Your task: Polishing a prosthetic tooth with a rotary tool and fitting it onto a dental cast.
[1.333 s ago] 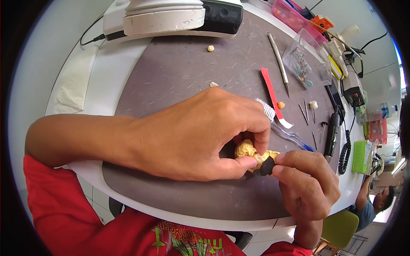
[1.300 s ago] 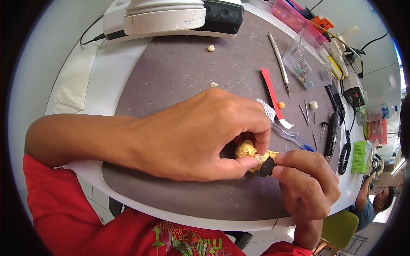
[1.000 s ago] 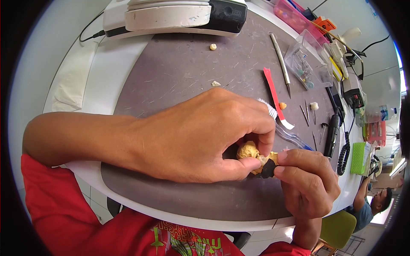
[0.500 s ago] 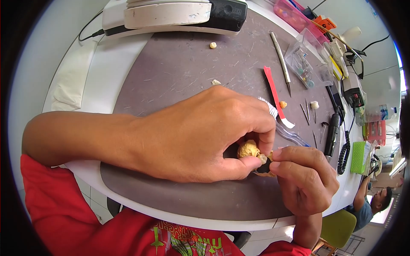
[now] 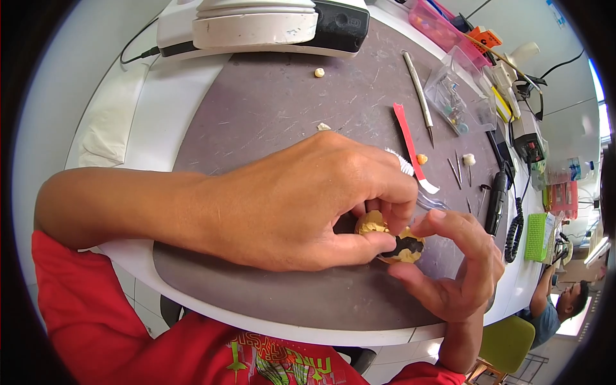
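Scratched matt grey mat (image 5: 269,115), glossy red plastic strip (image 5: 405,135), slim metal tool (image 5: 418,90).

Bright even daylight, soft shadows under the hands, sharp centre, strong fisheye bending, black vignette at the corners

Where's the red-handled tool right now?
In the head view the red-handled tool lies on the grey mat, upper right of the left hand, just left of the slim metal pick.
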Tool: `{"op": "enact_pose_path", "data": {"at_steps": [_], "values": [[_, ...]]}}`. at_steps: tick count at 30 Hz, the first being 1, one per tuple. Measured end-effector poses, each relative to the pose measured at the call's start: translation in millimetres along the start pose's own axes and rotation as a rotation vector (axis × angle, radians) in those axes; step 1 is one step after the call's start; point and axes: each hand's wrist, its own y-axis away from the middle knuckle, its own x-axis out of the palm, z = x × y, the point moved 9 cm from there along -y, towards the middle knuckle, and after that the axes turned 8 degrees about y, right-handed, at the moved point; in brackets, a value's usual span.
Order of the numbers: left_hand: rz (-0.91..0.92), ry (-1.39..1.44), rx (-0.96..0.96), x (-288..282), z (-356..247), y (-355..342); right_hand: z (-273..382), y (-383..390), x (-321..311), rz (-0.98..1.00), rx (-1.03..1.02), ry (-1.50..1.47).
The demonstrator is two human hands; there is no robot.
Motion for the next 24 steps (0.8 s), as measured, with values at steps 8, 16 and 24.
{"op": "enact_pose_path", "data": {"at_steps": [8, 16, 24], "values": [[0.043, 0.011, 0.002, 1.4, -3.8, -2.1, 8.7, -4.3, -0.4, 0.029, -0.049, 0.032], [0.039, -0.003, 0.0, -0.6, -3.4, -2.8, 19.1, -2.2, 2.9, 0.005, -0.159, 0.109], [0.055, 0.001, -0.007, -1.9, 1.8, -0.8, 20.5, -2.8, 6.9, 0.04, -0.142, 0.17]]}}
